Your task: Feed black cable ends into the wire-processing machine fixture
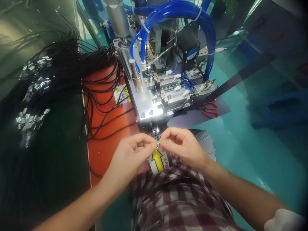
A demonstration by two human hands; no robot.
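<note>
My left hand (136,150) is pinched, thumb against forefinger, at the front of the machine. Facing it, my right hand (182,146) is closed in a pinch as well, and the fingertips of both hands nearly meet. Between them show some thin wires (158,143), a reddish strand among them; their exact ends are hidden by the fingers. Just beyond the fingertips is the machine's small metal working head (156,131). Below the hands lies a white label with a yellow arrow (158,161).
A metal machine (154,106) with blue air hoses (178,6) stands ahead on an orange-red table (108,141). Black cables (96,80) run left to a large bundle with silvery ends (31,120). Red-handled snips (211,110) lie on a grey sheet at right.
</note>
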